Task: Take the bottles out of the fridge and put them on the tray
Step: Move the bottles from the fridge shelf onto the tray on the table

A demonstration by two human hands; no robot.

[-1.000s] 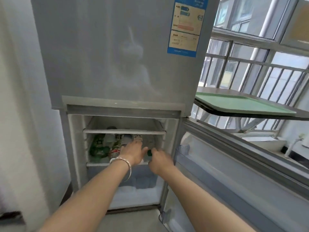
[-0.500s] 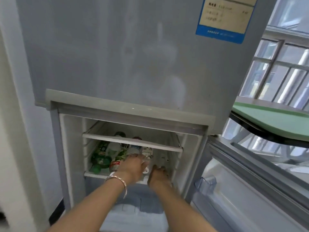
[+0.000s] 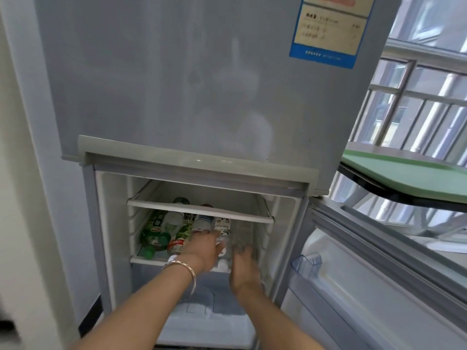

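Step in hand: I judge this to be the first pick; both hands are inside the open fridge (image 3: 177, 102) and nothing has been lifted out yet.
Bottles: the bottles (image 3: 174, 231) lie on their sides, caps toward me, packed together on the middle shelf (image 3: 146, 260) of the lower compartment, filling its left and centre. A green bottle (image 3: 151, 233) is farthest left and a white patterned bottle (image 3: 222, 226) is at the right end of the row.
Left hand: my left hand (image 3: 202, 251), with a bracelet (image 3: 182, 268) at the wrist, rests on top of the bottles at the right of the row. The fingers reach forward with the thumb spread to the right; I cannot tell whether they have closed round a bottle.
Right hand: my right hand (image 3: 243, 261) is just right of the left, at the near edge of the shelf. It is blurred, so I cannot tell whether its fingers are released or grasping.
Tray: the green tray (image 3: 404, 174) sits on the bench (image 3: 379, 192) to the right, above the open door (image 3: 379, 286), with no bottle visible on the part in view.
Next move: I would need a firm wrap round one bottle, then draw it straight toward me under the upper shelf (image 3: 197, 210), lift it over the door and carry it right to the tray.
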